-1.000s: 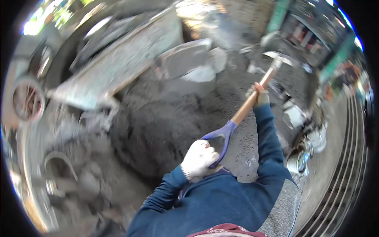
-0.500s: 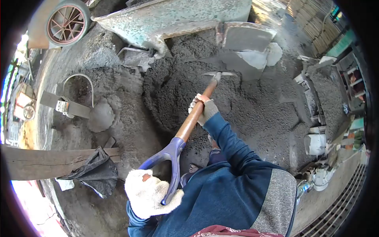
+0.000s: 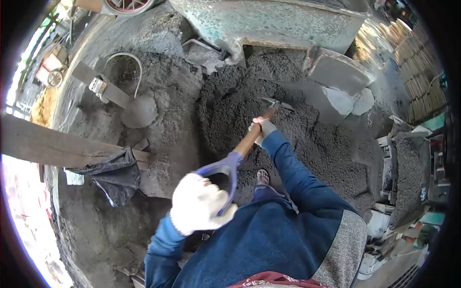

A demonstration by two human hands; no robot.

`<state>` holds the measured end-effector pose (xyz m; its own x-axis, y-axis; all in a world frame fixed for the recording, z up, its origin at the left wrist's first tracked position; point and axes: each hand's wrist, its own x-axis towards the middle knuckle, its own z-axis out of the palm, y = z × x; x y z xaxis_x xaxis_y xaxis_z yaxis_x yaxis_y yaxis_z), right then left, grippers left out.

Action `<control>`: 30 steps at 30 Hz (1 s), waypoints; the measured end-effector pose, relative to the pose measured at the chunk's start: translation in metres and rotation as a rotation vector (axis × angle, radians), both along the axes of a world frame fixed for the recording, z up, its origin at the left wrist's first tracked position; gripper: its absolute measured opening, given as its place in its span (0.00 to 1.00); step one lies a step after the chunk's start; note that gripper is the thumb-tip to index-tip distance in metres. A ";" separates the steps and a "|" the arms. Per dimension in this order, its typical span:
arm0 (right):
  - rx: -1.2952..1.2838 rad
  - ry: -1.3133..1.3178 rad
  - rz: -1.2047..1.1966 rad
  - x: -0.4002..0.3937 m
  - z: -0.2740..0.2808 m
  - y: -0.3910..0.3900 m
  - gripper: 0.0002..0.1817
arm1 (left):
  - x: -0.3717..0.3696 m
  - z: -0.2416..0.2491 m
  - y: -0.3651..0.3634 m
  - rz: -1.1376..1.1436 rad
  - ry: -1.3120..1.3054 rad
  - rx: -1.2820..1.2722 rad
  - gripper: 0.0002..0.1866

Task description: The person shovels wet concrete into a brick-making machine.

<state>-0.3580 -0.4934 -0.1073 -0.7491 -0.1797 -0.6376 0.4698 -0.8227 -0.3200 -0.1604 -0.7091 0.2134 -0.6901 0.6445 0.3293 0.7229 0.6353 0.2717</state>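
Note:
A shovel with a wooden shaft and a purple D-shaped handle slants forward from my body. My left hand, in a white knit glove, is closed around the D-handle's grip. Farther up, my gloved right hand wraps the wooden shaft near the blade end. The blade sits in a heap of dark grey wet mortar mix; only its upper edge shows, the rest hidden in the mix.
A worn green metal trough with a low opening stands ahead of the heap. To the left are a wooden beam, a black plastic sheet and a flat metal piece. A mix-filled container stands right.
The view has shifted, so the surroundings sit farther right. My left hand and the D-handle have moved forward, and the blade lies farther left relative to the trough opening. Both hands keep their hold.

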 end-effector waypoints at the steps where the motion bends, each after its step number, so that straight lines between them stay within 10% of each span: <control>1: -0.113 0.048 0.041 0.008 0.028 -0.011 0.11 | 0.006 0.028 -0.006 -0.006 0.018 -0.039 0.15; 7: -0.458 0.072 0.118 0.004 0.139 -0.086 0.11 | 0.012 0.118 0.009 0.071 0.056 -0.217 0.16; 12: -0.208 0.281 0.341 -0.131 -0.105 -0.149 0.08 | -0.040 -0.026 0.014 0.237 0.077 -0.174 0.11; 18: 0.074 0.012 0.366 -0.004 -0.080 -0.153 0.14 | 0.069 -0.096 -0.020 0.288 -0.310 -0.334 0.13; 24: 0.052 -0.007 0.420 0.069 -0.024 -0.158 0.19 | 0.150 -0.040 -0.051 0.519 -0.208 0.098 0.13; 30: -0.022 -0.132 0.246 0.051 -0.030 -0.174 0.14 | 0.224 -0.093 -0.089 1.302 -0.696 1.301 0.07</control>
